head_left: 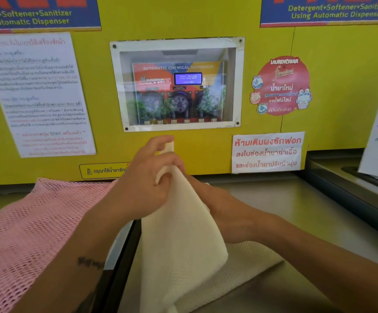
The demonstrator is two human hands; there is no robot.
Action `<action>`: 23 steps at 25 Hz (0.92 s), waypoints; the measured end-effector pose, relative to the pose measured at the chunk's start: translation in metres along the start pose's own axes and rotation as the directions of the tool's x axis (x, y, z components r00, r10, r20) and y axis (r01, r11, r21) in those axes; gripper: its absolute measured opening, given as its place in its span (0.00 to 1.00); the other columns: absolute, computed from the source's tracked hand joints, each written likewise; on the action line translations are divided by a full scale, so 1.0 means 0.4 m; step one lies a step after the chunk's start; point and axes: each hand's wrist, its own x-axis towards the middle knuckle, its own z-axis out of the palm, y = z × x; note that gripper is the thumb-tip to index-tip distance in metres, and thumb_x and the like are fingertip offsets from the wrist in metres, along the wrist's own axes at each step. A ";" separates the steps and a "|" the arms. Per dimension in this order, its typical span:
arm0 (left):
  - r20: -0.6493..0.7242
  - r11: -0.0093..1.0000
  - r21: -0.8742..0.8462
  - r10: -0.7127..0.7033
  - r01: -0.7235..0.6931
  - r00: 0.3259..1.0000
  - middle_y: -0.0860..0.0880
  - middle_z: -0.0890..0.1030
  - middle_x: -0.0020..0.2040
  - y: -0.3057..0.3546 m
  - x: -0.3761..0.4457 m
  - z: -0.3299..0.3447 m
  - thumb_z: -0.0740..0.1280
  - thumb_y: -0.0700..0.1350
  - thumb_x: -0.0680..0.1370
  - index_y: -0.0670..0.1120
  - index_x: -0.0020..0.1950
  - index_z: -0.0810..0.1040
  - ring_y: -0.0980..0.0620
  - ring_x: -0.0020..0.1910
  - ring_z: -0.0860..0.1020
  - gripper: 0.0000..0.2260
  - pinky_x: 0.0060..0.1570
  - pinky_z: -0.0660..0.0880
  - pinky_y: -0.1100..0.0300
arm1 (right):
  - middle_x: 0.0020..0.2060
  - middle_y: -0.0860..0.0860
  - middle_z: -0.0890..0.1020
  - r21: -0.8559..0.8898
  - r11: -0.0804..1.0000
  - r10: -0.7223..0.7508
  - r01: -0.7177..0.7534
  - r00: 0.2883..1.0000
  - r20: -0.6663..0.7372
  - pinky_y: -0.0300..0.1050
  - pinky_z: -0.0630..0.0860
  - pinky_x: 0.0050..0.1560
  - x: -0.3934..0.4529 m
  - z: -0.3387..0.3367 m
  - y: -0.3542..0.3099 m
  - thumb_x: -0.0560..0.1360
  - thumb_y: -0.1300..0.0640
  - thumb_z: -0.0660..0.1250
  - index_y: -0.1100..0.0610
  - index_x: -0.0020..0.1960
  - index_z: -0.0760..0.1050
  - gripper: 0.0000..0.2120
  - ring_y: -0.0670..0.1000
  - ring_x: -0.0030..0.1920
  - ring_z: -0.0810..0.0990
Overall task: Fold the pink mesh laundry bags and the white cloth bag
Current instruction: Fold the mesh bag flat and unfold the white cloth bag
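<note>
— Presently, what is the position of the cream-white textured cloth bag (183,233)?

— Raised at its upper end in front of the yellow wall panel (206,145). It hangs down in a broad fold, and its lower part lies on the grey metal counter (285,199), trailing toward the near right.

— State of the left hand (145,184)?

— Its grip is pressed together around the top of the white bag. The fingers curl over the gathered cloth, and a small tip of fabric shows above them. A dark tattoo (91,262) is visible on the left forearm.

— And the right hand (208,195)?

— Largely hidden behind the hanging cloth. It reaches in from the right and meets the bag just below the left hand. Whether its grip is spread or pinched on the fabric, I cannot tell.

— Other task items?

— One pink open-mesh laundry bag (30,227) lies spread on the counter at the left, beneath the left forearm, well flattened and unfolded. Its far edge is close to the wall panel.

— Surroundings?

— A framed clear window (176,84) in the panel shows a chemical dispenser with a lit blue display (187,78). A white printed notice (36,93) is posted to its left, a round red sticker (281,86) to its right, and a white notice with red lettering (267,152) below that.
</note>
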 end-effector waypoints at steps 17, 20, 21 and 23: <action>0.169 0.996 0.087 0.003 -0.018 0.986 0.65 0.75 0.66 -0.040 -0.012 -0.037 0.58 0.53 0.73 0.60 0.28 0.73 0.57 0.72 0.62 0.14 0.70 0.59 0.51 | 0.66 0.44 0.71 -0.423 0.885 0.302 -0.195 0.931 0.203 0.52 0.70 0.64 -0.005 -0.007 0.125 0.68 0.30 0.60 0.38 0.69 0.64 0.31 0.48 0.62 0.71; 0.271 0.962 0.271 -0.043 -0.033 0.962 0.67 0.72 0.68 -0.025 -0.013 -0.002 0.52 0.66 0.72 0.57 0.34 0.79 0.58 0.74 0.57 0.21 0.72 0.51 0.41 | 0.64 0.45 0.72 -0.455 0.846 0.410 -0.278 0.885 0.221 0.53 0.70 0.65 -0.016 -0.074 0.165 0.69 0.35 0.62 0.36 0.65 0.67 0.25 0.50 0.64 0.72; 0.291 0.954 0.301 -0.085 -0.006 0.953 0.68 0.71 0.68 -0.017 -0.012 0.007 0.51 0.68 0.70 0.55 0.36 0.79 0.59 0.75 0.55 0.24 0.72 0.46 0.39 | 0.65 0.44 0.72 -0.466 0.825 0.451 -0.319 0.869 0.203 0.53 0.69 0.66 -0.028 -0.097 0.181 0.72 0.41 0.64 0.35 0.65 0.67 0.22 0.51 0.65 0.71; 0.329 0.937 0.340 -0.195 0.077 0.924 0.68 0.70 0.68 -0.003 -0.016 0.017 0.55 0.70 0.66 0.53 0.39 0.77 0.58 0.75 0.52 0.22 0.72 0.38 0.38 | 0.66 0.46 0.70 -0.490 0.771 0.534 -0.407 0.832 0.149 0.49 0.68 0.66 -0.058 -0.136 0.208 0.77 0.53 0.62 0.38 0.68 0.66 0.22 0.51 0.66 0.70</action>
